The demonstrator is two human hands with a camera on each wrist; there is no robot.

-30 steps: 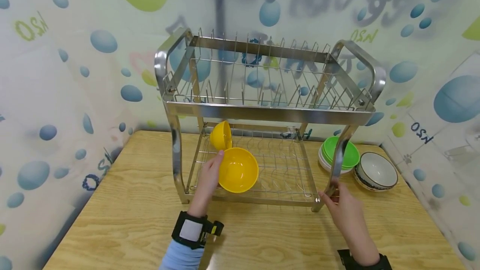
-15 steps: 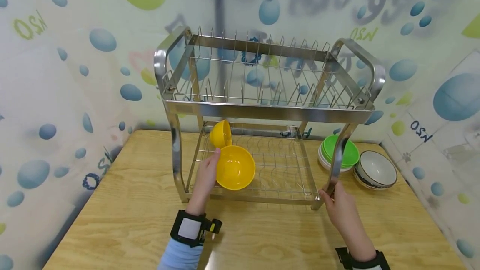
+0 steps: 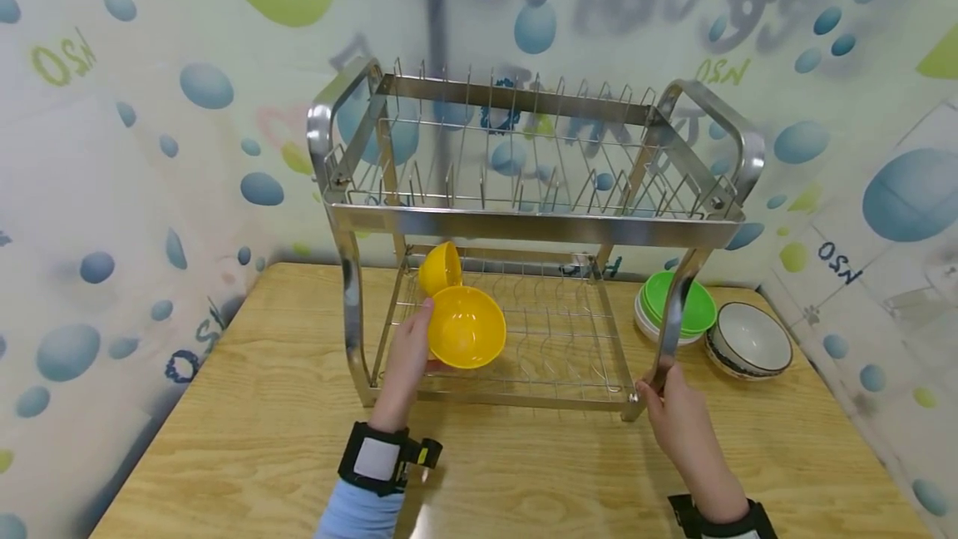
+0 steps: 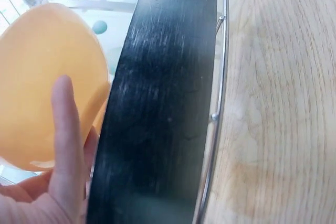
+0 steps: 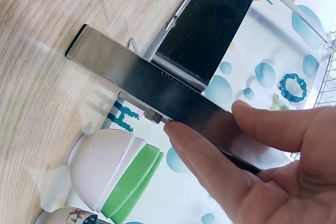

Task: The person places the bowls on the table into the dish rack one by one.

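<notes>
My left hand holds a yellow bowl low inside the dish rack, its open side facing up and toward me. In the left wrist view the thumb lies along the outside of that bowl, with the other fingers partly hidden beneath. Just behind it, a second yellow bowl stands tilted on its side in the lower tier. My right hand grips the rack's front right leg near its foot. Thumb and fingers sit on either side of the metal leg in the right wrist view.
Right of the rack stands a stack of green bowls on white ones. Beside it are white bowls with a patterned outside. Thin wire dividers line both tiers. A patterned wall covering rises behind the wooden table.
My left hand has brought the held yellow bowl slightly back and to the left, closer to the tilted bowl. The right hand has kept its grip on the rack leg.
</notes>
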